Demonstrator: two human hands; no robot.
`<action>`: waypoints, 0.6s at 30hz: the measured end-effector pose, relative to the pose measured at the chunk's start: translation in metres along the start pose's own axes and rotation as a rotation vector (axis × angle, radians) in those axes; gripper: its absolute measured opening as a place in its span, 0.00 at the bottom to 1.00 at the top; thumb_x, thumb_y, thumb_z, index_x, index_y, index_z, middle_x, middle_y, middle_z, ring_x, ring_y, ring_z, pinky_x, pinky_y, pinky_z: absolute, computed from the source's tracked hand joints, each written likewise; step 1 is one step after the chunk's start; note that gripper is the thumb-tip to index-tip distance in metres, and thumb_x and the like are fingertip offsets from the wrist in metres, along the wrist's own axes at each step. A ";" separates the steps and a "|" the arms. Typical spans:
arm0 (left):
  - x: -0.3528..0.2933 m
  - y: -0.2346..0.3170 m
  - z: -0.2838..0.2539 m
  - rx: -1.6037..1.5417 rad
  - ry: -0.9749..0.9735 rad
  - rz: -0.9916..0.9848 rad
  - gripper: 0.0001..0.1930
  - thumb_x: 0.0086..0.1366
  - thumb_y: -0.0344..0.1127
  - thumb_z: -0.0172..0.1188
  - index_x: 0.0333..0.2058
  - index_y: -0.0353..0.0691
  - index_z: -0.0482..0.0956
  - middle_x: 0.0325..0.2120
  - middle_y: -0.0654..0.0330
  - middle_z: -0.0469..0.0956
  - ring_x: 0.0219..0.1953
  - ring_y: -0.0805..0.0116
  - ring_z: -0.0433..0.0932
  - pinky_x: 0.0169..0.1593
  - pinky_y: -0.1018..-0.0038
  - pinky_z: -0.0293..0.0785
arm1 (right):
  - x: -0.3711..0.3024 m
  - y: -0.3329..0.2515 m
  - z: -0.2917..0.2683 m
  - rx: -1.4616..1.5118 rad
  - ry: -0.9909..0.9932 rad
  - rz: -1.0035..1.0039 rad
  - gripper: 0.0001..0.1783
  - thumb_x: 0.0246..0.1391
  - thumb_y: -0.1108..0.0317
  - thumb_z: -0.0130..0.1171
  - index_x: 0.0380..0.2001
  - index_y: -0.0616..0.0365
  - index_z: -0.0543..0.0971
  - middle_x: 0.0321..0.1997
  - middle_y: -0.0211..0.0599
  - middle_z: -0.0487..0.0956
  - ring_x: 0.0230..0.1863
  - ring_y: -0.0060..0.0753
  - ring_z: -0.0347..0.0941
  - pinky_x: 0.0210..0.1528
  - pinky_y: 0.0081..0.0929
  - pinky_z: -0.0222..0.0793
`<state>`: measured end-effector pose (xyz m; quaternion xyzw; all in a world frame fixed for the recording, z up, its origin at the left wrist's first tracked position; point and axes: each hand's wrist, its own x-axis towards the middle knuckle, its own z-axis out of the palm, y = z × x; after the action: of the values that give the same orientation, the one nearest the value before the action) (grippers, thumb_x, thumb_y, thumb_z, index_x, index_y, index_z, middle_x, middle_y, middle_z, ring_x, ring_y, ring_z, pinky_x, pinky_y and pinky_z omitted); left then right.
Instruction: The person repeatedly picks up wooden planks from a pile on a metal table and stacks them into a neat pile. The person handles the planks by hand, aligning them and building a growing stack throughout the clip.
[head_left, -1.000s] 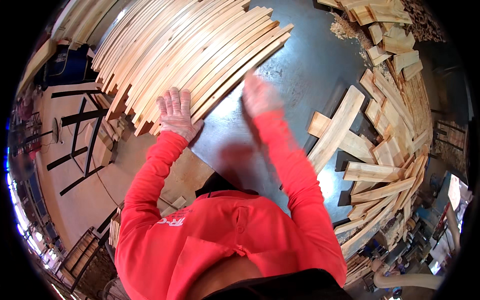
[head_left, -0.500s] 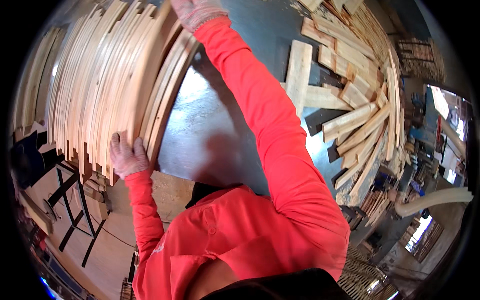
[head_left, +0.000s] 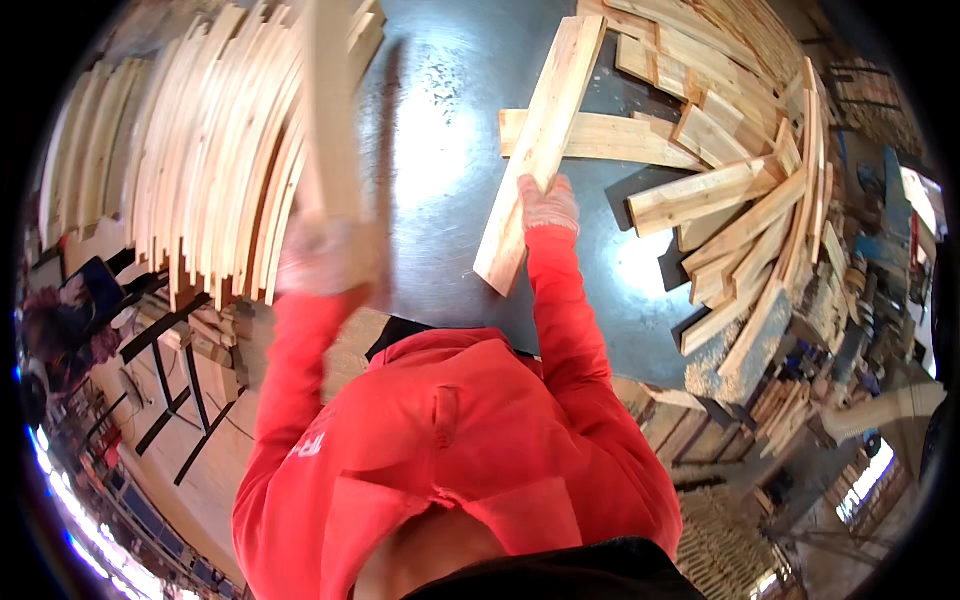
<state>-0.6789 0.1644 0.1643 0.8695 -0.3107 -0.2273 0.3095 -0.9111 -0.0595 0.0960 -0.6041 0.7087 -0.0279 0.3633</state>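
My left hand (head_left: 325,255), gloved and smeared by motion, is closed round the near end of a long wooden board (head_left: 333,120). That board is blurred too and stands just right of a row of long, narrow wooden strips (head_left: 225,160). In my right hand (head_left: 550,204), also gloved, is the right edge of a flat, pale plank (head_left: 541,150). This plank slants from lower left to upper right across the metal tabletop (head_left: 440,230). Its middle passes over another board (head_left: 620,137) lying crosswise behind it.
To the right lies a loose heap of short boards (head_left: 740,185), with sawdust (head_left: 727,375) by the table's near right corner. A black metal frame (head_left: 180,390) stands on the floor at lower left. A pale, thick hose (head_left: 890,412) is at far right.
My right hand has come back from the far left and now grips the slanting plank. My left hand has moved right from the strips with a board in it.
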 end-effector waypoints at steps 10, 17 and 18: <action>-0.030 0.040 0.136 -0.213 -0.533 0.155 0.28 0.66 0.50 0.52 0.59 0.42 0.66 0.48 0.45 0.76 0.51 0.48 0.75 0.53 0.64 0.72 | -0.022 -0.009 0.009 0.004 -0.236 -0.218 0.44 0.50 0.44 0.57 0.65 0.56 0.57 0.55 0.59 0.74 0.57 0.59 0.69 0.60 0.44 0.63; -0.002 0.140 0.014 0.889 0.045 0.843 0.42 0.52 0.60 0.61 0.62 0.45 0.62 0.63 0.43 0.58 0.67 0.48 0.57 0.67 0.38 0.40 | -0.061 -0.010 -0.105 -0.551 -0.266 -0.789 0.37 0.52 0.49 0.58 0.63 0.47 0.63 0.49 0.48 0.79 0.48 0.56 0.76 0.48 0.48 0.72; 0.004 0.135 0.014 1.099 0.083 0.887 0.37 0.52 0.57 0.62 0.58 0.46 0.65 0.60 0.44 0.63 0.63 0.49 0.62 0.64 0.40 0.49 | -0.061 -0.013 -0.117 -0.523 -0.228 -1.120 0.33 0.50 0.56 0.61 0.60 0.49 0.67 0.46 0.43 0.80 0.46 0.52 0.77 0.48 0.45 0.72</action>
<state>-0.7379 0.0730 0.2455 0.6991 -0.6934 0.1435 -0.0989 -0.9646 -0.0566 0.2173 -0.9518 0.2249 0.0246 0.2070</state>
